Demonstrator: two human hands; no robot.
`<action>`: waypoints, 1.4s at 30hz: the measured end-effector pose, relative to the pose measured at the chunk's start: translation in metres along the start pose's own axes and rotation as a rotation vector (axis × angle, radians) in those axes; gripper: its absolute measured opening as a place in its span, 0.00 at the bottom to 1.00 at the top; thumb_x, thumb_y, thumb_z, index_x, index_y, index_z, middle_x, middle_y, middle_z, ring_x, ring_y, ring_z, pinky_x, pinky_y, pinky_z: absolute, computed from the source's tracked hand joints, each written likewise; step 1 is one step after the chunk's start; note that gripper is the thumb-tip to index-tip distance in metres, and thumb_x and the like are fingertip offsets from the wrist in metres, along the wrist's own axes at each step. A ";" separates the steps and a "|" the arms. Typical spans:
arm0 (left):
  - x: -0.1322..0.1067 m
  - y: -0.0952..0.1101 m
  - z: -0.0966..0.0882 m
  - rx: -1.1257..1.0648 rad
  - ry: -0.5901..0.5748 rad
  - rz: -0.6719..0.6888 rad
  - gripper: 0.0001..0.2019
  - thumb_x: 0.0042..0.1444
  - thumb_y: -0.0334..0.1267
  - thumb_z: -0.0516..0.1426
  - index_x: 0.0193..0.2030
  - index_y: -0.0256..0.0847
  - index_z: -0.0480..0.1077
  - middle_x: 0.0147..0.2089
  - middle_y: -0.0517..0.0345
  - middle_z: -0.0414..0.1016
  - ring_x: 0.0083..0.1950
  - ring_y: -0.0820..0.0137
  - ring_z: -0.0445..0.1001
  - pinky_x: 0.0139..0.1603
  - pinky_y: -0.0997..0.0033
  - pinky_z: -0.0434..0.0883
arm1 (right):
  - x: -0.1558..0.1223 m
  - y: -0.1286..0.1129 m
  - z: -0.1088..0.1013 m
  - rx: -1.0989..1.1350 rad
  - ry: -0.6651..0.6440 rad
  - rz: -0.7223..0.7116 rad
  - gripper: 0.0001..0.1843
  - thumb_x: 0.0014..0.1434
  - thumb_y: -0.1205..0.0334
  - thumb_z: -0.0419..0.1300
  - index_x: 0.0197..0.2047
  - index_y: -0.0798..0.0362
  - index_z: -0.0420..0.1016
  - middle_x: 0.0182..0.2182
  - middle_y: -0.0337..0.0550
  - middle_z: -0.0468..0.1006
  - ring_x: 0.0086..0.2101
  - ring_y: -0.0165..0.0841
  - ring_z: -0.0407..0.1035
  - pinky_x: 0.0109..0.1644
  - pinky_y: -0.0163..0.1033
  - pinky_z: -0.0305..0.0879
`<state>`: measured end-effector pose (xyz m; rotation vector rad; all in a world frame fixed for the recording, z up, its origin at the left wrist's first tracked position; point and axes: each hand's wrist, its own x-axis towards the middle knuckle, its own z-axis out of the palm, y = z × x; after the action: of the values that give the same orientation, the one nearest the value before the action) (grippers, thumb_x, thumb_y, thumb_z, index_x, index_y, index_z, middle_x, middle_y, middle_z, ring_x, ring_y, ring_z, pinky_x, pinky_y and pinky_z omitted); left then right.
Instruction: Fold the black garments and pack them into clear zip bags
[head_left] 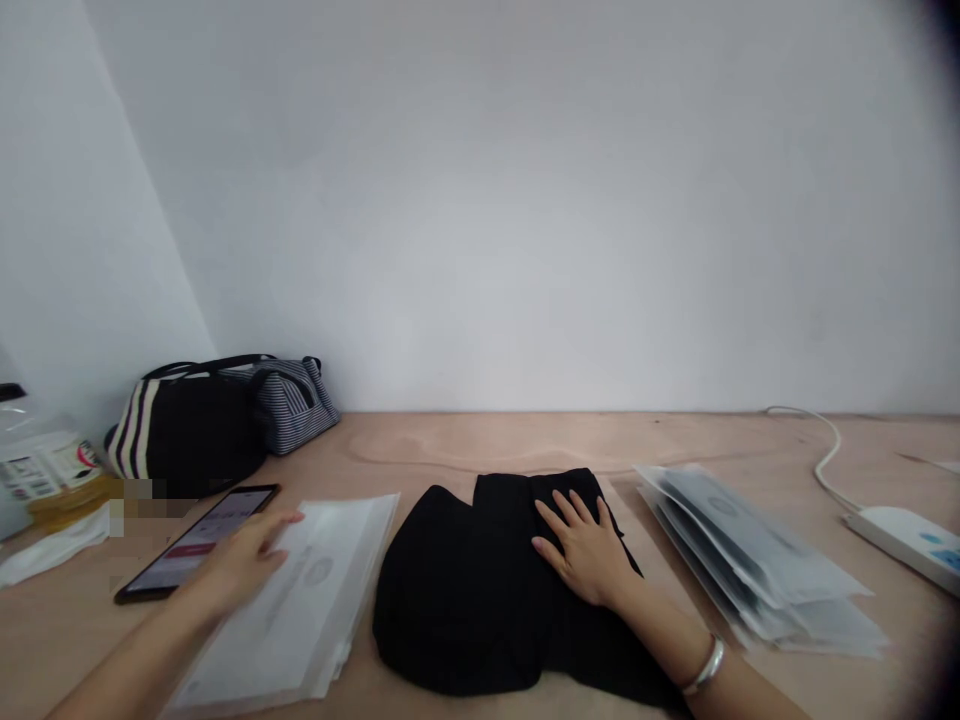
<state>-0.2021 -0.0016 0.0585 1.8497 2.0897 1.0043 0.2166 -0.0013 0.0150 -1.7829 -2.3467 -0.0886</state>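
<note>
My right hand (581, 545) lies flat on a folded black cloth garment (480, 590), its fingers spread. A silver bangle (707, 665) circles that wrist. On the left, a stack of frosted plastic zip bags (300, 600) with a faint printed oval lies on the table. Over its upper left part is my left hand (244, 560), slightly blurred, thumb and forefinger apart; its other fingers are hidden. Whether it touches the top bag I cannot tell. To the right of the garment rests a pile of similar bags (750, 550) with dark contents.
A lit phone (199, 545) lies beside my left hand. Behind it stand a black bag with pale stripes (195, 425) and a striped bag (300, 400). A bottle of yellow liquid (56, 470) is far left. A white power strip (904, 540) with a cable (832, 450) sits right.
</note>
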 end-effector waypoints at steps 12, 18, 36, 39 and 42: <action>-0.098 0.128 0.099 0.291 -0.490 0.604 0.26 0.58 0.54 0.42 0.62 0.55 0.42 0.66 0.55 0.41 0.64 0.55 0.40 0.59 0.45 0.46 | 0.003 0.016 -0.004 0.048 -0.043 0.001 0.30 0.58 0.42 0.41 0.60 0.44 0.52 0.60 0.47 0.53 0.59 0.47 0.42 0.57 0.61 0.31; -0.102 0.121 0.099 0.317 -0.476 0.600 0.26 0.59 0.54 0.41 0.62 0.56 0.39 0.65 0.57 0.40 0.64 0.55 0.40 0.59 0.44 0.46 | 0.014 0.035 -0.019 0.182 0.038 0.145 0.26 0.58 0.52 0.47 0.57 0.52 0.58 0.54 0.51 0.62 0.53 0.41 0.56 0.54 0.45 0.50; -0.101 0.120 0.102 0.325 -0.465 0.595 0.26 0.58 0.55 0.41 0.62 0.57 0.41 0.66 0.57 0.39 0.64 0.53 0.42 0.58 0.46 0.48 | 0.022 0.060 -0.009 0.223 0.192 0.498 0.27 0.53 0.60 0.51 0.54 0.64 0.54 0.45 0.62 0.66 0.47 0.46 0.62 0.46 0.44 0.57; -0.103 0.121 0.101 0.334 -0.466 0.579 0.27 0.58 0.56 0.40 0.63 0.54 0.39 0.66 0.56 0.40 0.64 0.55 0.40 0.59 0.46 0.47 | 0.020 0.062 -0.022 0.248 0.184 0.479 0.32 0.48 0.60 0.56 0.54 0.65 0.54 0.46 0.63 0.65 0.46 0.47 0.62 0.46 0.45 0.58; -0.104 0.124 0.100 0.350 -0.460 0.547 0.31 0.58 0.57 0.39 0.64 0.45 0.38 0.66 0.53 0.40 0.65 0.56 0.39 0.61 0.49 0.46 | 0.026 0.055 -0.038 0.291 0.211 0.428 0.32 0.44 0.68 0.56 0.54 0.64 0.55 0.43 0.58 0.67 0.44 0.43 0.64 0.46 0.41 0.59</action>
<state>-0.0252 -0.0621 0.0238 2.6015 1.5891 0.2309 0.2675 0.0318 0.0537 -1.9664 -1.6963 0.1157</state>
